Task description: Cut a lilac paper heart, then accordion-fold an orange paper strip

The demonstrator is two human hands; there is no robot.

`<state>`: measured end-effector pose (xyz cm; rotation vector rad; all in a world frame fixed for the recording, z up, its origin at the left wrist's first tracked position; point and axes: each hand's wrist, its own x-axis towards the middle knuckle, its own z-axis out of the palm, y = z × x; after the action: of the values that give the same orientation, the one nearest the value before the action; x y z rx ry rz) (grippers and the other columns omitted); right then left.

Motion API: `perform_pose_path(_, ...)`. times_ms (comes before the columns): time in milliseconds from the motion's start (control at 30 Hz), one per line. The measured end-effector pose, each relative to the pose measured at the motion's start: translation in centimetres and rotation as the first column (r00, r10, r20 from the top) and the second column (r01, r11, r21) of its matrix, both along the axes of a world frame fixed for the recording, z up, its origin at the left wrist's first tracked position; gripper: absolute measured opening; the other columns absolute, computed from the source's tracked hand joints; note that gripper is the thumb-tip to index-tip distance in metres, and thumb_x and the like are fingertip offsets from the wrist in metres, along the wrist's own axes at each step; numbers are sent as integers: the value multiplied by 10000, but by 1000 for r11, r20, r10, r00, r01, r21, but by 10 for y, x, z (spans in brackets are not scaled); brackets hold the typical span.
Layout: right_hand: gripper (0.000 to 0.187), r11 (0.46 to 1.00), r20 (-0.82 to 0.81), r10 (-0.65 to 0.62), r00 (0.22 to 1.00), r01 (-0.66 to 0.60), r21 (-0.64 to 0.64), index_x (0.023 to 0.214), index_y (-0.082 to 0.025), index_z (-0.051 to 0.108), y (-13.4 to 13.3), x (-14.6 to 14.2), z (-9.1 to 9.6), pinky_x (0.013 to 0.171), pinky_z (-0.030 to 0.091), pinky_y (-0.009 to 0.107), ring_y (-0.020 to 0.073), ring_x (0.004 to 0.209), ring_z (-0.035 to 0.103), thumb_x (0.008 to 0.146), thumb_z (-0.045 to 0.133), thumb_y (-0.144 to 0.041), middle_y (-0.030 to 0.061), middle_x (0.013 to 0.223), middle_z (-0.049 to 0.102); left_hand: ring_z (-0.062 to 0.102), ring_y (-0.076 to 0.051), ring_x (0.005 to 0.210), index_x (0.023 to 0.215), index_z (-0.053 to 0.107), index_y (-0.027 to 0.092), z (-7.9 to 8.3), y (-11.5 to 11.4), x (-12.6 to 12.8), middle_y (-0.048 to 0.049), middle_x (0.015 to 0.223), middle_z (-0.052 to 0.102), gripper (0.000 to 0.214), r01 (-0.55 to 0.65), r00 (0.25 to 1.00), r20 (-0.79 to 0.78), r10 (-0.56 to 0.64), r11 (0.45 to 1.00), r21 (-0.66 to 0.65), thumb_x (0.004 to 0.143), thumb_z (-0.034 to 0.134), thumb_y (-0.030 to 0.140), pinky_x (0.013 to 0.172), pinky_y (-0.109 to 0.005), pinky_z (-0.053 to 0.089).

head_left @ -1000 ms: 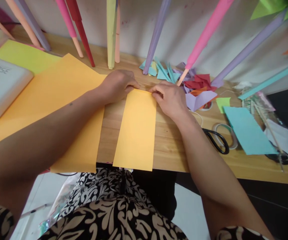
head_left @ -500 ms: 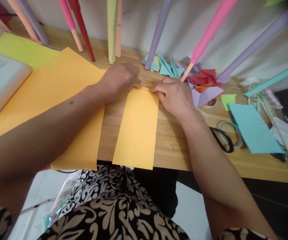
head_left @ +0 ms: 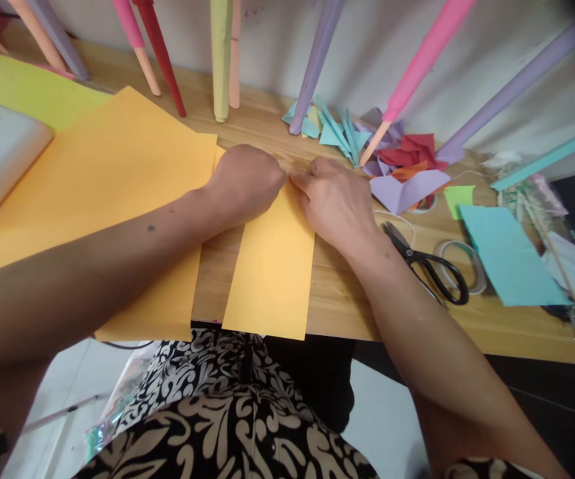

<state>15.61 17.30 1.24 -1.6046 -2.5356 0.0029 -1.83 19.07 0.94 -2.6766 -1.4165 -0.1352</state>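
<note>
A yellow-orange strip of paper [head_left: 274,279] lies lengthwise before me, its near end reaching just past the table's front edge. Both hands are at its far end. My left hand [head_left: 250,178] is curled, its fingertips pressed on the top of the strip near the left corner. My right hand [head_left: 334,199] has its fingers bent and pinching the far edge on the right side. The fingertips of the two hands almost meet, and they hide most of the far edge. Larger yellow-orange sheets [head_left: 117,173] lie under my left forearm.
Black-handled scissors [head_left: 431,263] and a tape roll [head_left: 474,266] lie to the right, beside a turquoise paper [head_left: 514,256]. Colourful paper scraps [head_left: 407,163] are heaped near the wall. Several paper rolls, one purple [head_left: 317,66], lean there. A white box [head_left: 2,153] rests on the sheets.
My left hand has moved down and right, over the strip's far end, and curled more tightly. My right hand has shifted left and slightly nearer me, uncovering more of the scissors.
</note>
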Motion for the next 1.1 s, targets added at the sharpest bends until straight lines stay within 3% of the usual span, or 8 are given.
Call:
perform_pose_path(200,315,1000,-75,-30,997,30,-1,1055,-256,730,-3,10,3,804,460,444,281,886,630,1003,435,-354,83,828,672,469,-156,539,685,634,168,21,-8,1,-49,583,498,191,-182,976,-137,172,981,-62,819,499,170,536,-271,358)
perform_pose_path(400,289,993,-49,-109,993,106,-59,962,-255,752,-4,18,8,818,448,474,298,856,647,969,501,-398,75,695,657,497,-203,591,763,664,198,38,-7,-4,-71,685,575,186,-299,935,-244,258,942,-153,859,505,196,555,-311,392)
perform_pose_path(600,378,973,45,-223,974,225,-48,894,-210,739,-6,14,18,781,455,451,315,890,646,986,437,-418,116,756,687,544,-225,660,793,676,196,41,-8,-8,-99,734,604,229,-293,940,-237,247,938,-184,876,465,229,583,-318,396)
perform_pose_path(767,352,979,-102,-198,975,201,24,1021,-264,713,5,18,11,780,471,407,294,985,633,1005,396,-414,106,1007,719,605,-255,735,876,707,172,43,-11,-6,-128,812,650,289,-272,945,-241,221,940,-206,876,420,194,605,-334,408)
perform_pose_path(867,279,995,-197,-88,976,94,18,1083,-279,691,15,21,-1,823,483,417,284,1034,625,989,453,-389,96,1127,688,592,-260,732,817,706,207,36,-8,-7,-100,711,620,237,-253,967,-93,239,947,-197,846,472,222,621,-349,398)
perform_pose_path(1033,209,1000,-243,11,970,-6,21,1081,-277,669,25,23,-16,853,476,448,291,1039,604,974,509,-357,97,1071,678,568,-276,807,703,682,223,18,8,-18,-84,660,578,194,-219,927,257,274,950,-224,827,533,228,720,-399,367)
perform_pose_path(1100,198,1000,-251,18,968,-13,22,1071,-279,660,25,24,-18,839,470,448,290,1022,597,979,505,-360,98,1054,677,563,-266,833,696,684,216,12,17,-23,-91,707,606,213,-118,907,366,208,961,-252,833,521,220,731,-394,367)
